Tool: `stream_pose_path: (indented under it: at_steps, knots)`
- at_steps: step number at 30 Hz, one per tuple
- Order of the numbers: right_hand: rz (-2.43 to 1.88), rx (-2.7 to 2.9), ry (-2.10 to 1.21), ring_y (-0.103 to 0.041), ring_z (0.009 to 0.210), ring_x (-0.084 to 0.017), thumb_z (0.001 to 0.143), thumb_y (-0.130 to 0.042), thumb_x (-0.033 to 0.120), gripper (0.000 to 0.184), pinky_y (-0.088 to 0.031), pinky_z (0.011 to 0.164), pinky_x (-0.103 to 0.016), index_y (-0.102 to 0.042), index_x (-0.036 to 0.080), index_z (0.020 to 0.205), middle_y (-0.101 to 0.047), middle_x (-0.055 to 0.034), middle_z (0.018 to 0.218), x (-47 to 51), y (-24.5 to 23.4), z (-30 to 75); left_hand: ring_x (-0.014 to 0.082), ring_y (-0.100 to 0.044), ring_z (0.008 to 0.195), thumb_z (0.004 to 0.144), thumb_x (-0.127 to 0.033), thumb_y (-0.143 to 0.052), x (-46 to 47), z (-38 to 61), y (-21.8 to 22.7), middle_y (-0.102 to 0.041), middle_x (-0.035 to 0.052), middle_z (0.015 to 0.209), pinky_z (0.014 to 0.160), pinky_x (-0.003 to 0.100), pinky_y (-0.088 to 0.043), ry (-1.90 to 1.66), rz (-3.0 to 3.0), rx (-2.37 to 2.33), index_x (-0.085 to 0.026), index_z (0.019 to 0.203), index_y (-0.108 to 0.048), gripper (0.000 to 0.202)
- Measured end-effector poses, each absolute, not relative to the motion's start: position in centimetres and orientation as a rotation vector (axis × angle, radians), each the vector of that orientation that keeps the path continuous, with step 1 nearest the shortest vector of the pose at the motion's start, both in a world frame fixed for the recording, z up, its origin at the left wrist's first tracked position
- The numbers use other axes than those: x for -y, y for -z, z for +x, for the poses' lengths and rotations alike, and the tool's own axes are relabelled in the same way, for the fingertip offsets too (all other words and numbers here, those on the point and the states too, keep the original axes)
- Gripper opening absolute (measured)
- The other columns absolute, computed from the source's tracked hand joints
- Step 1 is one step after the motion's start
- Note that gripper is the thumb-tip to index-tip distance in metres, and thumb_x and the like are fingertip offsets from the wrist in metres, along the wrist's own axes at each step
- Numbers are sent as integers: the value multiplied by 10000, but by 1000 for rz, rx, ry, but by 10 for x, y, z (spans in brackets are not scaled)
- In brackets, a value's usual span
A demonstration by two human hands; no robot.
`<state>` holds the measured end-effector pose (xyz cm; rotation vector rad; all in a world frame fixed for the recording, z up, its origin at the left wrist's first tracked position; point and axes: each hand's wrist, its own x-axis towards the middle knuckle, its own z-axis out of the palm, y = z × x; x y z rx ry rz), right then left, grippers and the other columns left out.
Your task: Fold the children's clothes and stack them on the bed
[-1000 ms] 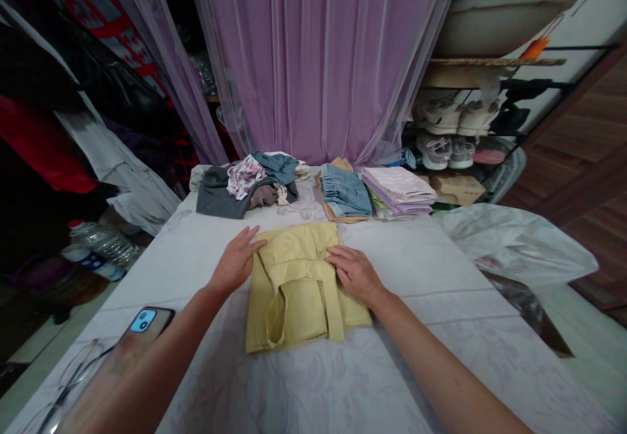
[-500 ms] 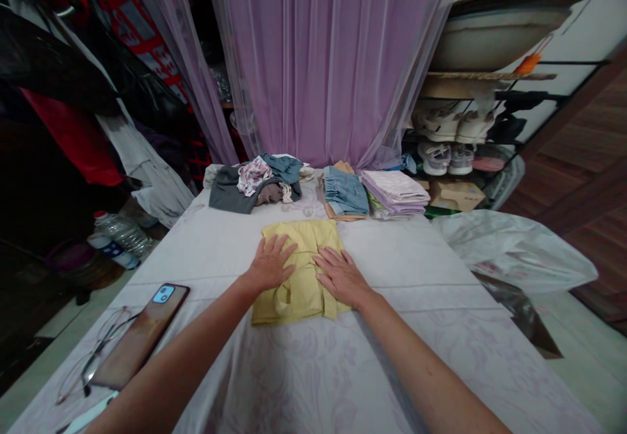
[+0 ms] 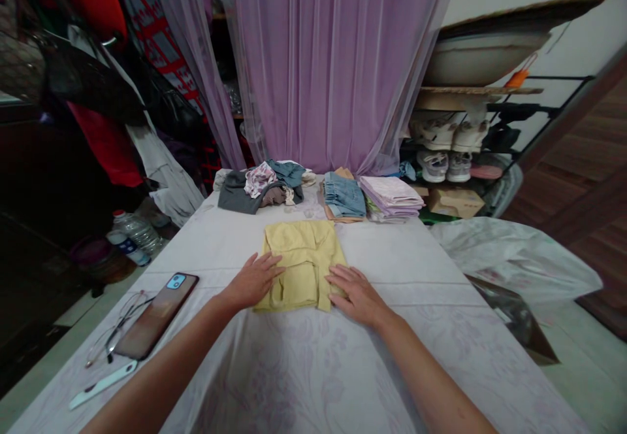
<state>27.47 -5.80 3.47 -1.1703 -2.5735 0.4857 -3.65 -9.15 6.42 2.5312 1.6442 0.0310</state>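
A yellow folded garment [image 3: 301, 241] lies flat in front of me on a bed or table covered with a white floral sheet [image 3: 304, 368]. My left hand [image 3: 255, 280] rests on its left edge, palm down with the fingers stretched out. On the right edge lies my right hand [image 3: 356, 293], fingers also spread and flat. Neither hand grips the cloth. The garment's exact kind is unclear; overlapping layers and a strip-like fold show on top.
Behind the garment are a heap of loose clothes [image 3: 264, 185], folded denim [image 3: 343, 195] and a folded pale purple stack [image 3: 392, 195]. A phone [image 3: 157, 316], glasses [image 3: 115, 329] and a light-coloured flat tool [image 3: 102, 385] lie at left. Shoes [image 3: 441, 166] stand on a rack at right.
Both hands have slid towards me and outward, from the middle of the yellow garment to its side edges. The cloth looks flatter and its near edge straighter. The view has shifted slightly.
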Motion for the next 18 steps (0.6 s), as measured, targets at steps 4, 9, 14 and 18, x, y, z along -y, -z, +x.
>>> stream_pose_path:
  at_steps: [4,9,14,18]
  knots:
    - [-1148,2584,-469,-403,1369,-263,824,-590,348,559,-253,1140,-516,-539,221,1366,-468,-128,1468,69,-34,290,279,-320,1426,912,-342,-484,107,-37,-64,-423,74,1515,1153,522,-249,-112,2553,-1493,-271,1392,-493,485]
    - [-1138,2568,-425,-407,1361,-253,833,-559,333,579,-234,1142,-505,-500,221,1398,-485,-121,1455,82,-33,286,275,-396,1378,888,-519,-501,127,-28,-60,-375,142,1532,1110,428,-338,-266,2488,-1600,-213,1449,-402,647]
    - [-1134,2558,-393,-430,1338,-256,860,-523,308,518,-219,1137,-515,-527,245,1374,-522,-113,1424,88,-34,280,308,-591,1121,833,-531,-553,139,-2,-68,-636,162,1235,963,441,-444,-186,2255,-2069,-147,1406,-440,699]
    - [-1136,2560,-397,-431,1336,-253,871,-519,321,493,-233,1131,-510,-538,249,1358,-528,-106,1418,88,-34,280,248,-648,970,832,-232,-491,136,12,-74,-698,93,1070,838,374,-486,-110,2150,-2193,-221,1298,-558,471]
